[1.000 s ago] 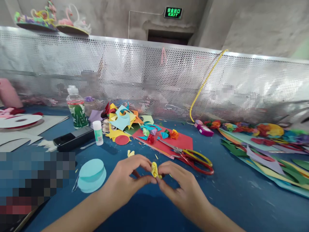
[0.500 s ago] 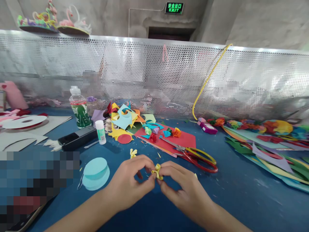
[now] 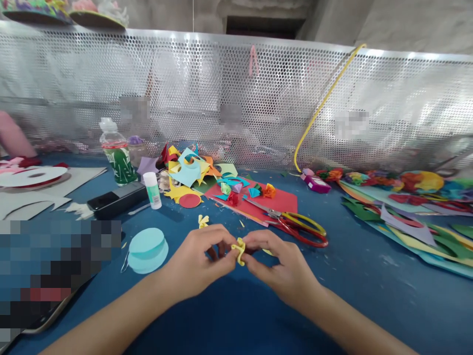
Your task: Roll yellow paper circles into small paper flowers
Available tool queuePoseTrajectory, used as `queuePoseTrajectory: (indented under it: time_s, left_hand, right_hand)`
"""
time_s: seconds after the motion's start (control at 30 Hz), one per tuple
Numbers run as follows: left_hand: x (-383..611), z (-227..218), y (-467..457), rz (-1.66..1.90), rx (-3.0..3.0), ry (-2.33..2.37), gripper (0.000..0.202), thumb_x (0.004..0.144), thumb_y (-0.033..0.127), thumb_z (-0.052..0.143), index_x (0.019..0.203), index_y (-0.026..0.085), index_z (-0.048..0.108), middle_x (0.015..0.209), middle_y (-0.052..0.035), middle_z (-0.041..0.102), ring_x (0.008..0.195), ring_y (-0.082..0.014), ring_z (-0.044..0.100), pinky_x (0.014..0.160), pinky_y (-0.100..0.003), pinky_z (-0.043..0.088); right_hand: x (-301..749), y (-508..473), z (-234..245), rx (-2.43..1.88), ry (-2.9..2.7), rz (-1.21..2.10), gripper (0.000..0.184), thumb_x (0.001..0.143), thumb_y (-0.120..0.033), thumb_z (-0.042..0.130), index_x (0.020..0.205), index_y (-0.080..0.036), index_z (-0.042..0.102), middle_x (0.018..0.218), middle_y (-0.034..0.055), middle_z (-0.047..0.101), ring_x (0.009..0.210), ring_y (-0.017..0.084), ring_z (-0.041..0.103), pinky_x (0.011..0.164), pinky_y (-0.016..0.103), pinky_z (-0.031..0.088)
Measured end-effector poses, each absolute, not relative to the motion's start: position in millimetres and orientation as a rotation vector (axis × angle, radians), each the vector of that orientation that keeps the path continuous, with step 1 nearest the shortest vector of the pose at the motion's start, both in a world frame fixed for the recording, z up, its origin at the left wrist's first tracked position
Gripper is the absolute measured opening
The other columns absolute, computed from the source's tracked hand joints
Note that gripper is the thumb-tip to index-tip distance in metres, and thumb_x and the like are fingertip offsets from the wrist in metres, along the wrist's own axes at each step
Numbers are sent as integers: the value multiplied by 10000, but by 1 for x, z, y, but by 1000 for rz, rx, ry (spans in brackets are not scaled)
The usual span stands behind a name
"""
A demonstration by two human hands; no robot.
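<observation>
A small curled yellow paper flower (image 3: 240, 250) is pinched between my two hands above the blue table. My left hand (image 3: 201, 259) grips its left side with thumb and forefinger. From the right, my right hand (image 3: 283, 261) holds the other edge with closed fingertips. Behind my left fingers lies another yellow paper piece (image 3: 203, 221). To the left are stacked light-blue paper circles (image 3: 148, 250). Beyond my right hand, scissors with red and yellow handles (image 3: 301, 228) rest partly on red paper (image 3: 286, 203), among small folded coloured paper flowers (image 3: 233, 197).
A glue stick (image 3: 152, 190), a black device (image 3: 116, 199) and a bottle (image 3: 117, 158) stand or lie at the back left. Paper scraps (image 3: 188, 170) are heaped near the perforated metal panel (image 3: 199, 93). Coloured sheets (image 3: 410, 229) lie at right, a purple box (image 3: 317, 184) at the back.
The view has tilted down a little, so things sit higher in the picture. My fingers have shifted on the yellow paper flower, and its outline looks different. Both hands still hold it.
</observation>
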State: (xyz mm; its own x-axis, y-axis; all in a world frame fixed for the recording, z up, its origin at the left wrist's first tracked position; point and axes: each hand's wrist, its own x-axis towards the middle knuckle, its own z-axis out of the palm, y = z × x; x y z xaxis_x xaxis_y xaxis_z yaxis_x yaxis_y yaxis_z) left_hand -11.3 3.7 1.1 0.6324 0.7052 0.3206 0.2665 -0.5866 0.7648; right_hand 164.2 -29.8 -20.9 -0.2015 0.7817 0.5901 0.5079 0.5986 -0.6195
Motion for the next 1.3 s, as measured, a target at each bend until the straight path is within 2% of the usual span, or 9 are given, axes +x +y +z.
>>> queuePoseTrajectory:
  time_s: [0.4, 0.5, 0.67, 0.83, 1.17, 1.3]
  left_hand:
    - [-9, 3, 2, 857, 2157, 720, 177, 740, 88, 473, 807, 158, 621, 821, -25, 589, 682, -95, 540, 576, -177, 439]
    - [-9, 3, 1, 876, 2125, 731, 160, 756, 113, 485, 812, 158, 628, 817, -26, 600, 686, -97, 537, 561, -173, 430]
    - [-10, 3, 2, 914, 2095, 735, 135, 777, 208, 538, 762, 152, 660, 751, -26, 618, 638, -92, 540, 521, -167, 412]
    - [-12, 4, 2, 902, 2058, 678, 100, 732, 234, 616, 698, 150, 657, 701, -16, 614, 605, -84, 538, 518, -169, 406]
    - [-13, -2, 2, 830, 2087, 565, 145, 634, 222, 707, 618, 125, 600, 642, -2, 563, 568, -82, 516, 513, -180, 401]
    - [-13, -4, 3, 960, 2156, 568, 157, 644, 233, 701, 687, 136, 586, 716, -17, 572, 591, -83, 527, 509, -174, 428]
  right_hand:
    - [175, -24, -16, -870, -1968, 54, 146, 765, -103, 575, 852, -212, 616, 812, 31, 615, 735, 120, 591, 673, 254, 496]
    - [175, -24, -16, -846, -1955, 13, 158, 761, -94, 580, 857, -215, 613, 814, 26, 610, 729, 115, 587, 668, 250, 495]
    - [174, -24, -16, -770, -1928, 103, 223, 754, -48, 574, 895, -216, 614, 830, 26, 614, 758, 114, 592, 691, 242, 499]
    - [175, -25, -16, -637, -1993, 186, 304, 773, -24, 533, 960, -247, 619, 850, 28, 619, 776, 109, 599, 678, 224, 506]
    - [172, -29, -10, -548, -2035, 245, 171, 742, -56, 589, 810, -199, 654, 759, 36, 627, 695, 99, 604, 609, 175, 499]
    - [170, -28, -11, -661, -1971, 286, 122, 719, -90, 612, 765, -201, 631, 737, 24, 614, 673, 109, 595, 607, 205, 497]
